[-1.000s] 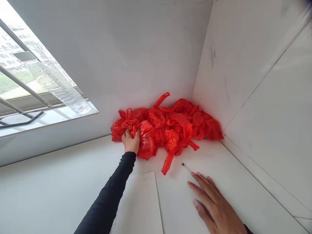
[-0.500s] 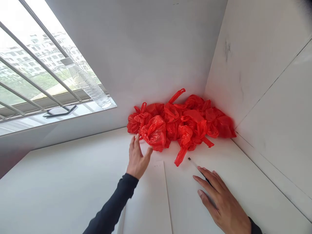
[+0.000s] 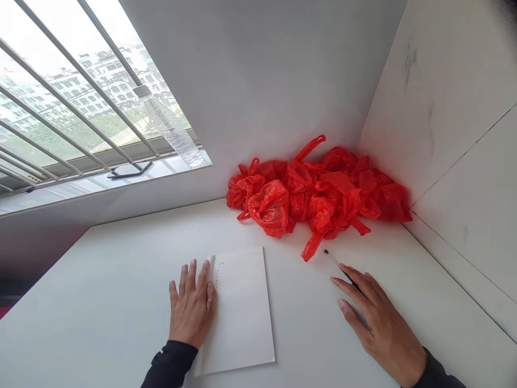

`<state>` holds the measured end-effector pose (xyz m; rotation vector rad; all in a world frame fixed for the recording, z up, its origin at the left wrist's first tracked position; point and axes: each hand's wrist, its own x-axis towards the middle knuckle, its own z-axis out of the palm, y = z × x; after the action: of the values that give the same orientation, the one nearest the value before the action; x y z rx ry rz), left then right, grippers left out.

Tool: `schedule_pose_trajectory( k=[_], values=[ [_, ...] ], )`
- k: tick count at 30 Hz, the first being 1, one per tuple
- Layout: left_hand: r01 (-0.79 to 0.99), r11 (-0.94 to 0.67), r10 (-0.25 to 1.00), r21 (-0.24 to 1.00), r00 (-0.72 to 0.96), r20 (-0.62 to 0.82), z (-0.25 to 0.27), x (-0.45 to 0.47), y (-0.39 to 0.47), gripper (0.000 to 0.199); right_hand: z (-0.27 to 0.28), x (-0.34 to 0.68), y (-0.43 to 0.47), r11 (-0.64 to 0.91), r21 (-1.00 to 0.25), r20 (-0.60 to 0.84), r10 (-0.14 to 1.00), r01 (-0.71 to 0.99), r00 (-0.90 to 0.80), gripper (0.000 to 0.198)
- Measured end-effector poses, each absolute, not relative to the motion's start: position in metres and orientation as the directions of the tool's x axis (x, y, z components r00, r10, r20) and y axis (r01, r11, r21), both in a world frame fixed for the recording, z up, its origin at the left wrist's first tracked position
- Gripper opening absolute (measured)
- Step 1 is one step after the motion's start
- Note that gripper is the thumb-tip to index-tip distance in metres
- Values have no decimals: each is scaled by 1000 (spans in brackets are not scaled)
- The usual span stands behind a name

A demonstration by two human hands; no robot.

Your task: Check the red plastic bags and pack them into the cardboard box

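A notebook [image 3: 242, 312] lies on the white table, showing a pale page with small marks along its left side and top. My left hand [image 3: 191, 307] rests flat on the notebook's left edge, its fingers stretched out. To the right, my right hand [image 3: 375, 318] is palm down with its fingers apart. A slim pen [image 3: 350, 280] runs beneath the index finger of that hand, its dark tip pointing away toward the red bags; part of it is hidden by the fingers.
Crumpled red plastic bags [image 3: 299, 194] are heaped along the back wall in the corner. A clear plastic bottle [image 3: 173, 132] and a dark flat object [image 3: 131, 170] stand on the sill of the barred window. Walls border the table [image 3: 121, 291] behind and at right.
My left hand has come down and nearer, from in front of the red bags onto the notebook's left edge. The notebook page now lies fully visible. My right hand stays over the pen.
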<state>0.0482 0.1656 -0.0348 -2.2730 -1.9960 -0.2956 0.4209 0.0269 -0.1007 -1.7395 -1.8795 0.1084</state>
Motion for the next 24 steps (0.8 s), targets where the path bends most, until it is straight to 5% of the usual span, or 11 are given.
schedule_pose_trajectory(
  k=[10, 14, 24],
  values=[
    [894, -318, 936, 315, 243, 253, -11, 170, 281, 65, -103, 421, 28, 168, -445, 372, 928, 880, 11, 36],
    [878, -288, 952, 381, 217, 218, -19, 190, 308, 29, -104, 424, 29, 135, -498, 384, 920, 856, 79, 30],
    [676, -458, 871, 577, 211, 444, 53, 181, 223, 19, -100, 426, 31, 125, -610, 465, 856, 783, 225, 28]
  ],
)
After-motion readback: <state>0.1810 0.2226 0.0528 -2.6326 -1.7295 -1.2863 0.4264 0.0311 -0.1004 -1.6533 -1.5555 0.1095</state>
